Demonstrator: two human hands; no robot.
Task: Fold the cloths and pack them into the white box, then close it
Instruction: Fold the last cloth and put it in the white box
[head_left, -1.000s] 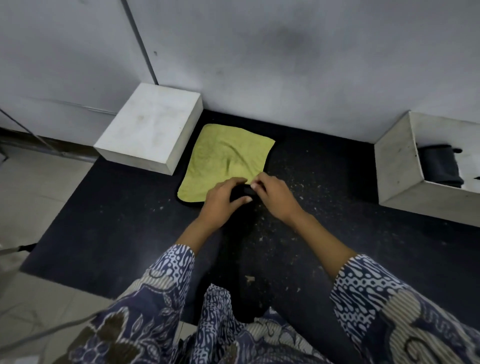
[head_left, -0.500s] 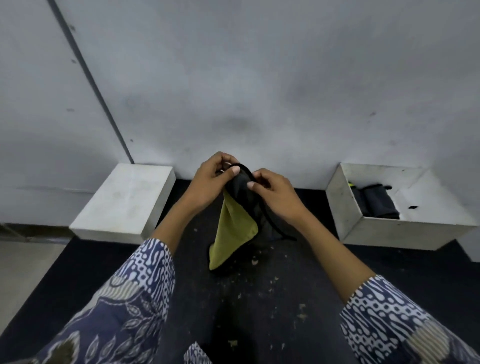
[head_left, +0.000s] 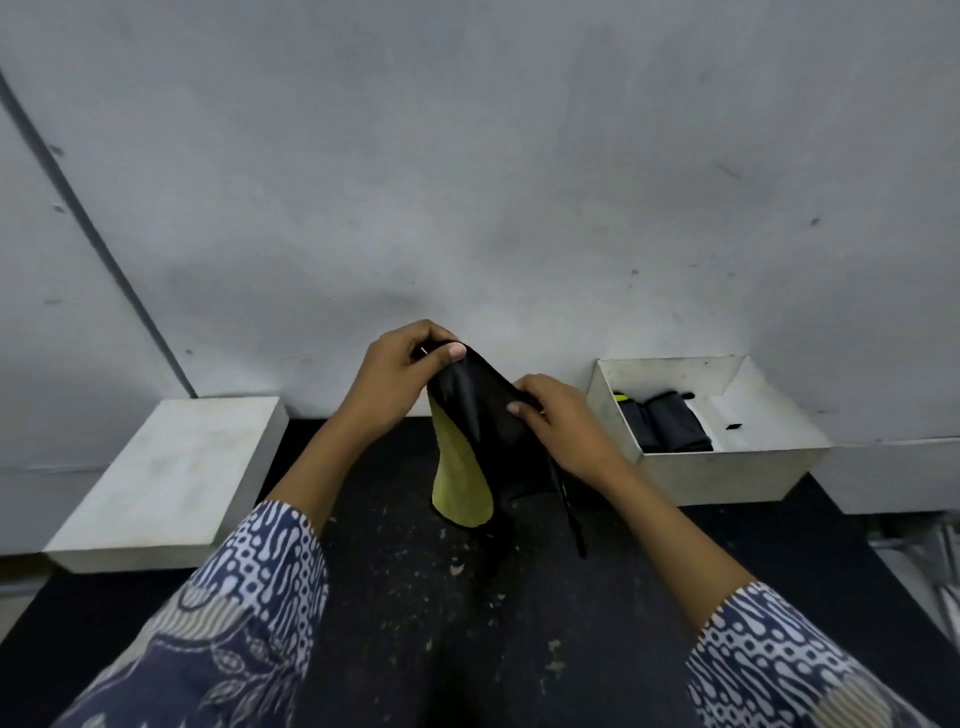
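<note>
The person is holding a black-and-yellow cloth (head_left: 470, 457) up above the dark floor mat (head_left: 415, 623), the left hand (head_left: 400, 379) and right hand (head_left: 561, 426) each keeping a grip clamped on its top edge. The open white box (head_left: 727, 467) is sitting to the right, dark folded cloths (head_left: 665, 426) lying inside.

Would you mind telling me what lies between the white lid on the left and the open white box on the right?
In the head view, both hands, left and right, hold up the black-and-yellow cloth over the dark mat.
</note>
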